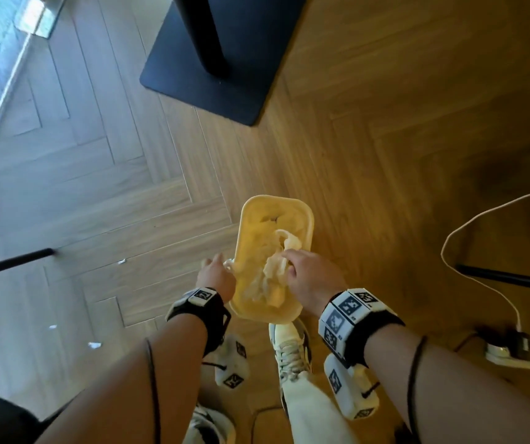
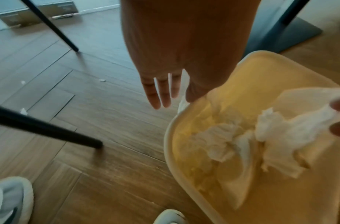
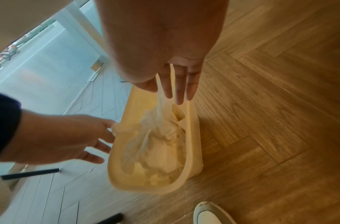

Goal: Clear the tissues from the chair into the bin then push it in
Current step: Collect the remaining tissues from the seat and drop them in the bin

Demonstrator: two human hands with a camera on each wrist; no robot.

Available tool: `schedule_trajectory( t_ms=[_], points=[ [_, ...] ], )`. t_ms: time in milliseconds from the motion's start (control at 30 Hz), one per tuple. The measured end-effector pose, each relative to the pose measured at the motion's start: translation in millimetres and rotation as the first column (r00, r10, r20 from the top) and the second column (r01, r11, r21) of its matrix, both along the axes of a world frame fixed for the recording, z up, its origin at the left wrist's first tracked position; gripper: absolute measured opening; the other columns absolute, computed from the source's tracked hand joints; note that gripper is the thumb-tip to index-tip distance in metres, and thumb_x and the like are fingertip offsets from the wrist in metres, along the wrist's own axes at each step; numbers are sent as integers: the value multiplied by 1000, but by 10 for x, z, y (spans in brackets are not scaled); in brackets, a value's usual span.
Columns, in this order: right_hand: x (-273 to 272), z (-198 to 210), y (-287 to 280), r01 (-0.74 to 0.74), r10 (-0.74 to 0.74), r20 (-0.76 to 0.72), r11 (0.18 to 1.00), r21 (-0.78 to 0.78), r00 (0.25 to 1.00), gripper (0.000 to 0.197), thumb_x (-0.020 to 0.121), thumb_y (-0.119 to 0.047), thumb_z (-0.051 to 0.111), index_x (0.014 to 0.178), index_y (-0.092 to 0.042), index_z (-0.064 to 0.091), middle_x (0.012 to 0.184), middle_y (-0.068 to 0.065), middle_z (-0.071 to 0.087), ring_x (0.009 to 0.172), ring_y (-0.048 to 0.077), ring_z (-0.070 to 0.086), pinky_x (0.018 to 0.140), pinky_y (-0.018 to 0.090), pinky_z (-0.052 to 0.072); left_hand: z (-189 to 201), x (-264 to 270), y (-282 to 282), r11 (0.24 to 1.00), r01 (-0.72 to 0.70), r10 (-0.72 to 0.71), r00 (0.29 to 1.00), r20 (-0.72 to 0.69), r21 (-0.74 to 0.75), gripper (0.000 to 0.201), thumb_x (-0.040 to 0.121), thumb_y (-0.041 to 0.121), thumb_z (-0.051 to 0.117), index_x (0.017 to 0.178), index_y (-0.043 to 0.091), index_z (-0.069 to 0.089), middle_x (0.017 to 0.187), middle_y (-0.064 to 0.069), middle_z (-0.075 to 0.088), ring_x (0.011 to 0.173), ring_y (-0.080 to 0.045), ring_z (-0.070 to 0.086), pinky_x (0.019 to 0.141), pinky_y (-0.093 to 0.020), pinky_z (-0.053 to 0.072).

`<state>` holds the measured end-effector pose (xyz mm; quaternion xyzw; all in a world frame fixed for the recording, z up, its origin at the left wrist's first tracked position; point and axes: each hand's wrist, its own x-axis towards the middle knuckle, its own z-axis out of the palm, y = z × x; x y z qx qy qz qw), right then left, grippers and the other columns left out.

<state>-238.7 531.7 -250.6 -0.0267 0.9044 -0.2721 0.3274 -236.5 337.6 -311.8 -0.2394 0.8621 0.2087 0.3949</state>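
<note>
On the wooden floor (image 1: 97, 187), toward the left, small white scraps (image 1: 94, 345) lie near a thin black chair leg (image 1: 10, 262).

The left hand (image 1: 215, 277) hangs just beside the left rim of the cream bin (image 1: 310, 219), outside its wall. In the left wrist view its fingers (image 2: 157, 94) are straight and slightly spread, pointing down at the floor and gripping nothing. A bit of white tissue shows at the rim right next to this hand; whether the fingers touch it cannot be told.

The bin stands on the floor just ahead of the person's pale shoe (image 1: 291, 350). Inside it lies a heap of crumpled tissues (image 1: 267, 283), filling much of the near half.

The right hand (image 1: 311, 280) is over the bin's right side. The left wrist view shows two of its fingertips (image 2: 337, 130) pinching one end of a tissue strand (image 3: 159, 106), which droops from them down into the heap below. In the right wrist view the other fingers (image 3: 179, 89) are long and nearly straight, close together, pointing into the bin, with the strand emerging between them and the thumb.

Farther right, a white cable (image 1: 469, 238) curls across the floor to a socket block (image 1: 507, 352). Beyond the bin, a dark square pedestal base (image 1: 212, 78) sits on the floor.
</note>
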Motion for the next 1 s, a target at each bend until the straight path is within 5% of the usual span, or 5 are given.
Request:
schedule_trajectory(
  t_ms=[133, 333, 500, 733, 1000],
  points=[
    [19, -51, 111, 89, -89, 19, 996, 2, 996, 27, 92, -21, 44, 114, -16, 59, 117, -1, 60, 98, 21, 58, 80, 32, 49, -35, 0, -15, 996, 83, -80, 994, -68, 37, 18, 92, 10, 42, 91, 4, 59, 93, -17, 64, 90, -36, 61, 77, -37, 48],
    [51, 39, 137, 210, -210, 6, 977, 25, 978, 19, 93, -26, 44, 89, -14, 59, 92, -1, 58, 80, 17, 57, 70, 32, 49, 489, 47, 247, 992, 96, -58, 928, -369, 86, 10, 88, 21, 47, 81, 18, 54, 91, 6, 52, 75, -18, 53, 59, -27, 39],
    [87, 124, 135, 341, -341, -13, 940, -21, 940, 30, 97, -36, 39, 95, -14, 58, 96, 0, 57, 81, 15, 54, 69, 29, 43, 430, 282, 739, 847, 432, -399, 902, -167, 310, 19, 89, 18, 49, 103, 17, 62, 122, 0, 60, 102, -21, 59, 88, -34, 50],
    [265, 259, 54, 80, -85, 175, 996, 37, 981, 28, 96, -33, 41, 107, -14, 58, 109, 3, 59, 93, 19, 58, 77, 32, 47, 552, 323, 473, 932, 261, -277, 961, 29, 253, 39, 91, 17, 49, 129, 18, 52, 131, -7, 55, 114, -28, 57, 91, -33, 44],
    [482, 872, -745, -266, 254, 291, 964, 1, 922, 25, 93, -30, 45, 108, -16, 59, 110, 5, 64, 98, 22, 59, 83, 35, 48, 1600, 836, -597, 964, -119, 134, 990, -47, 237, 13, 87, 18, 53, 85, 14, 65, 83, -10, 71, 80, -30, 66, 77, -42, 55]
  ],
)
